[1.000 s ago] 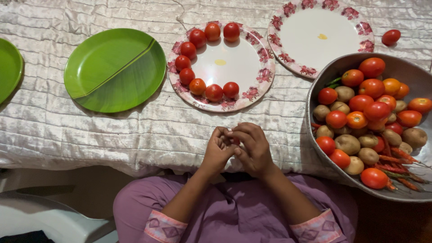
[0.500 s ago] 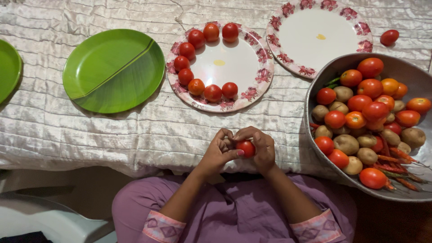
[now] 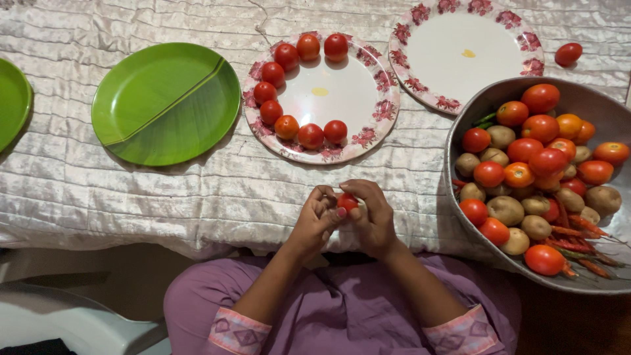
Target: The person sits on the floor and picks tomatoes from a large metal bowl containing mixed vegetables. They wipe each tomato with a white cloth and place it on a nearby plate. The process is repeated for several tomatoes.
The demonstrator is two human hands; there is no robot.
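Head camera is looking straight down at a table draped in a shiny, wrinkled cream cloth [image 3: 131, 190]. No packages or labels are showing; the only markings are the red flower borders on two white plates. The nearer floral plate [image 3: 358, 92] is carrying nine small tomatoes [image 3: 276, 98] set in a curve along its left rim, and the second floral plate [image 3: 460, 56] is lying just beside it to the right, with a loose tomato [image 3: 568, 54] resting on the cloth near its edge. A green plate [image 3: 164, 102] is sitting to the left, and part of another green plate [image 3: 12, 98] is showing at the frame's border. A metal bowl [image 3: 591, 108] at the right is holding tomatoes, potatoes and red chillies.

Both hands are meeting at the table's near edge, above a purple lap. The left hand [image 3: 315, 220] and right hand [image 3: 374, 220] are curling together around one small red tomato [image 3: 346, 202], fingers partly closed on it; which hand is bearing most of it is hard to tell. Both forearms are angling inward from the purple sleeves.
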